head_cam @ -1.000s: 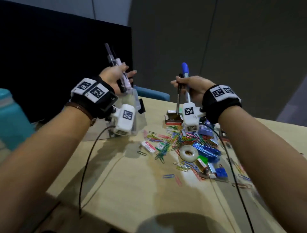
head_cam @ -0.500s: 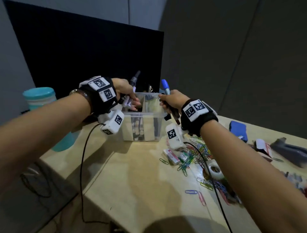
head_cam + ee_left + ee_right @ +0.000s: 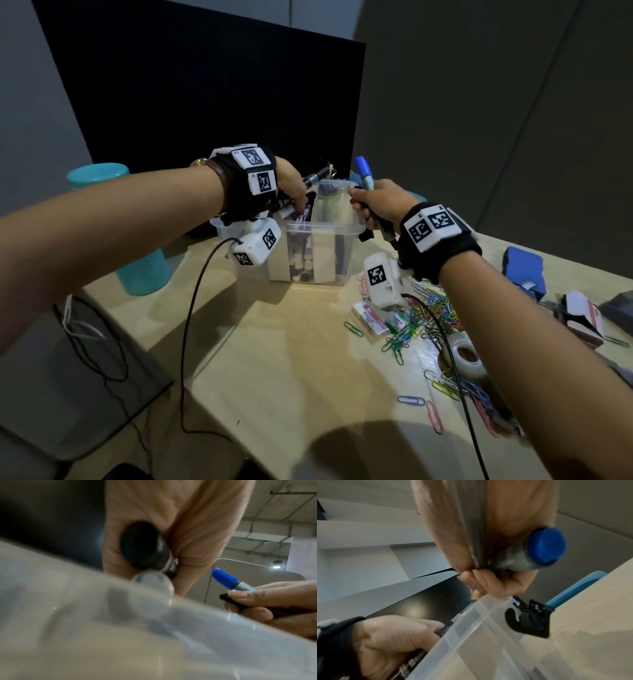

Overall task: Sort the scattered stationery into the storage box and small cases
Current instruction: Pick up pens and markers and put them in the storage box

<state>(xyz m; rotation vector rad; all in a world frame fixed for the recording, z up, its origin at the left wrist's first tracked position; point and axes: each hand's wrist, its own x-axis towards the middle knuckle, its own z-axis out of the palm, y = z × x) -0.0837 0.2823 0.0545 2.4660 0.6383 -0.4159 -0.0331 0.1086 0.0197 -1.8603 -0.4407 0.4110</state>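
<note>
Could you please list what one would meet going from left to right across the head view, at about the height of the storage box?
Teal bottle → left hand holding pens → clear storage box → right hand holding the blue-capped marker → blue case.

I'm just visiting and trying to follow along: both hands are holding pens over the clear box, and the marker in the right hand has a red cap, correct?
Not quite. The cap of the marker in the right hand is blue, not red; the head view shows it, and the right wrist view confirms. The rest holds: the left hand also holds pens at the clear box.
</note>
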